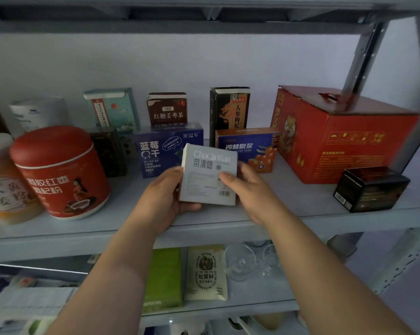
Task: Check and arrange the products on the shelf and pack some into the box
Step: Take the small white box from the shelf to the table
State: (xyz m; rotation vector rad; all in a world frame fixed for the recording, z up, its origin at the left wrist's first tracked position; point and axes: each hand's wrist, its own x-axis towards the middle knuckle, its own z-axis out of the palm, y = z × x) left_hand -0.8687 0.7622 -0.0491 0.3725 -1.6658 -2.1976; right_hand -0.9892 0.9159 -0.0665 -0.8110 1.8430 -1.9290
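Observation:
A small pale grey box [207,175] with printed text and a barcode is held upright over the front of the grey shelf [288,213]. My left hand [165,197] grips its left edge and underside. My right hand [247,189] grips its right edge, thumb across the face. Just behind it stand a blue blueberry box [160,151] and a blue and orange box [252,146]. A large red carton [337,134] with a closed top sits at the right end of the shelf.
A red canister [59,172] and an orange jar [3,184] stand at left, three upright boxes along the back wall, a black box [371,189] at front right. The lower shelf holds a green pack [163,279], a cream pouch [206,272] and glass cups [240,262].

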